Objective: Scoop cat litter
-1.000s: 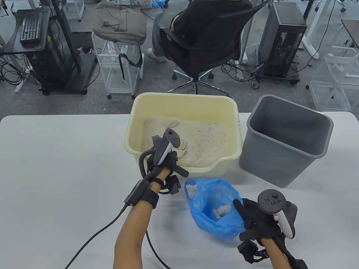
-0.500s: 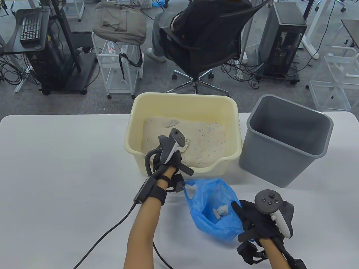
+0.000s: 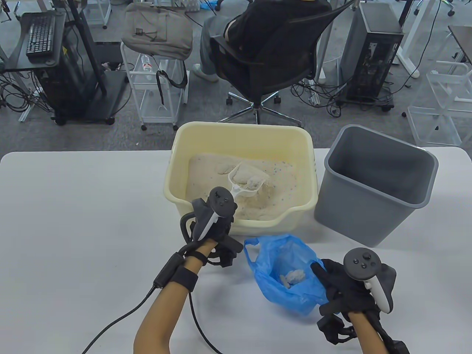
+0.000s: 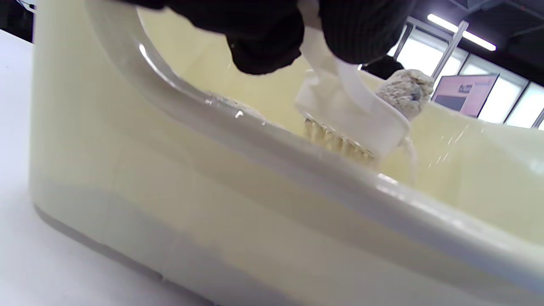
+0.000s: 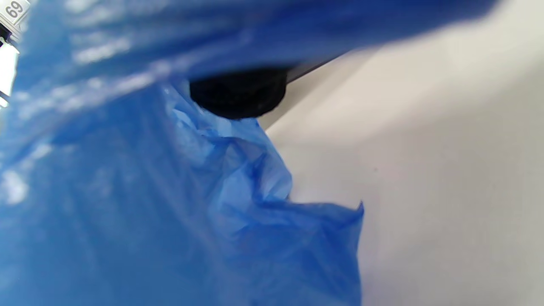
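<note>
A cream litter box (image 3: 177, 162) holds sandy litter (image 3: 280, 184). My left hand (image 3: 217, 221) grips the handle of a white slotted scoop (image 3: 247, 180), lifted above the litter with a clump (image 3: 254, 180) in it. In the left wrist view the scoop (image 4: 352, 123) carries the clump (image 4: 403, 91) while loose litter falls through its slots behind the box rim (image 4: 272, 140). My right hand (image 3: 332, 284) holds the edge of an open blue plastic bag (image 3: 284, 265) with white clumps (image 3: 293, 276) inside. The right wrist view shows the bag (image 5: 170, 212) close up.
A grey bin (image 3: 376, 184) stands right of the litter box. The white table (image 3: 81, 206) lies under everything. My left wrist cable (image 3: 121, 320) trails toward the front edge. Beyond the table is a person in an office chair (image 3: 265, 55).
The left hand has drawn back and raised the scoop out of the litter with a clump in it. The right hand and bag shifted slightly right.
</note>
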The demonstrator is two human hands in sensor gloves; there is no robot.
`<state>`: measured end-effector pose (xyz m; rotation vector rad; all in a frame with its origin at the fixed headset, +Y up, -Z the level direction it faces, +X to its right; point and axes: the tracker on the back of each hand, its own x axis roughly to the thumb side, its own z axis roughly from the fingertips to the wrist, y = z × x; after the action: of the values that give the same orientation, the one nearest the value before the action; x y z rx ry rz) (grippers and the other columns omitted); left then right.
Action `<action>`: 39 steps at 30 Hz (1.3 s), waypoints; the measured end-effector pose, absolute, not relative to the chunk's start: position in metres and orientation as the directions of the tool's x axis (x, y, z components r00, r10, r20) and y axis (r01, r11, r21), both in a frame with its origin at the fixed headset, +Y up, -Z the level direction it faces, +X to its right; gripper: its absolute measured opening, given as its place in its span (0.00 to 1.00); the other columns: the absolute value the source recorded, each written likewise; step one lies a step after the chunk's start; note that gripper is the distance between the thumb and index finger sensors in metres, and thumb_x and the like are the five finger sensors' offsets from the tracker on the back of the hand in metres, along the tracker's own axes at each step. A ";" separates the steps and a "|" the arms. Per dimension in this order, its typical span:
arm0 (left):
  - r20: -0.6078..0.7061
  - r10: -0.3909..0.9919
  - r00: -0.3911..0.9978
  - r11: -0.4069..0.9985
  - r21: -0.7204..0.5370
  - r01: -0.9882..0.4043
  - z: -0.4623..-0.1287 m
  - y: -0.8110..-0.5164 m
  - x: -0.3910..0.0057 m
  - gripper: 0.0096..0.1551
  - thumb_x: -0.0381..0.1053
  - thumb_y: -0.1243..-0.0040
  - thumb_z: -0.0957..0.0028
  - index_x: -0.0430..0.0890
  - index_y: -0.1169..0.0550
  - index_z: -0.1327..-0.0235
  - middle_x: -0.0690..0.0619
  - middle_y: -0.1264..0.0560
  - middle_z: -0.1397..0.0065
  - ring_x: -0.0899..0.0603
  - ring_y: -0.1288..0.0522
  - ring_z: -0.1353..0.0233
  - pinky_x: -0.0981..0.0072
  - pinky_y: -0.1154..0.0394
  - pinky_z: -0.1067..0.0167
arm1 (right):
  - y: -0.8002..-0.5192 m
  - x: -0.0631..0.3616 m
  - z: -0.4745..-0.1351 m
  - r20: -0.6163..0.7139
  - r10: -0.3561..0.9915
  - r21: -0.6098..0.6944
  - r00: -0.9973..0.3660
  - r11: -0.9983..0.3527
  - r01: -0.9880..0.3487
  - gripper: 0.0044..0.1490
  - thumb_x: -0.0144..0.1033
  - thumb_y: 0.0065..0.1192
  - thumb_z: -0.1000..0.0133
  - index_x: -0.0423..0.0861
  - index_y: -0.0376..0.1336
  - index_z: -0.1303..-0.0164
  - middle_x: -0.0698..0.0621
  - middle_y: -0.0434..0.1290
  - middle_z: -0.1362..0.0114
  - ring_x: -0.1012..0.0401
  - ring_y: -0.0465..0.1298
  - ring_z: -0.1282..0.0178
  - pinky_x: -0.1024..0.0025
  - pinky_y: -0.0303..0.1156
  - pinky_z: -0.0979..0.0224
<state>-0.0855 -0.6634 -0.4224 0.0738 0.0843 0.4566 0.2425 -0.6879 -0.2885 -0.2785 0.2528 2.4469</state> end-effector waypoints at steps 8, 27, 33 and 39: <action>-0.095 0.492 0.865 0.867 0.139 -0.478 -0.421 -0.659 -0.101 0.34 0.58 0.49 0.37 0.42 0.31 0.22 0.49 0.21 0.43 0.55 0.23 0.65 0.69 0.20 0.69 | -0.687 0.248 -0.287 -0.271 0.602 0.076 -0.751 -0.764 -0.640 0.26 0.53 0.59 0.41 0.50 0.70 0.39 0.54 0.82 0.57 0.68 0.80 0.77 0.76 0.77 0.70; -0.111 0.539 0.835 0.842 0.095 -0.531 -0.398 -0.649 -0.115 0.34 0.58 0.50 0.37 0.42 0.32 0.22 0.48 0.22 0.40 0.53 0.21 0.63 0.67 0.18 0.67 | -0.675 0.220 -0.281 0.017 0.550 0.206 -0.835 -0.819 -0.535 0.26 0.54 0.60 0.42 0.53 0.69 0.38 0.55 0.82 0.53 0.67 0.81 0.73 0.75 0.78 0.66; -0.085 0.513 0.854 0.858 0.085 -0.507 -0.386 -0.654 -0.120 0.34 0.57 0.49 0.37 0.43 0.31 0.22 0.46 0.21 0.41 0.52 0.21 0.63 0.66 0.18 0.67 | -0.675 0.213 -0.281 0.122 0.456 0.275 -0.881 -0.869 -0.412 0.26 0.53 0.63 0.44 0.54 0.70 0.40 0.56 0.83 0.52 0.66 0.82 0.71 0.74 0.78 0.64; -0.105 0.531 0.841 0.847 0.015 -0.532 -0.390 -0.657 -0.132 0.34 0.58 0.50 0.37 0.44 0.32 0.21 0.46 0.22 0.39 0.51 0.21 0.62 0.64 0.18 0.64 | -0.677 0.211 -0.280 0.104 0.475 0.252 -0.874 -0.862 -0.439 0.25 0.52 0.64 0.44 0.54 0.70 0.40 0.55 0.83 0.52 0.66 0.82 0.71 0.73 0.78 0.64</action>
<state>-0.1318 -0.6567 -0.3899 -0.0145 0.1066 0.5615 0.2110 -0.6767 -0.2803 0.2238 0.3039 2.6349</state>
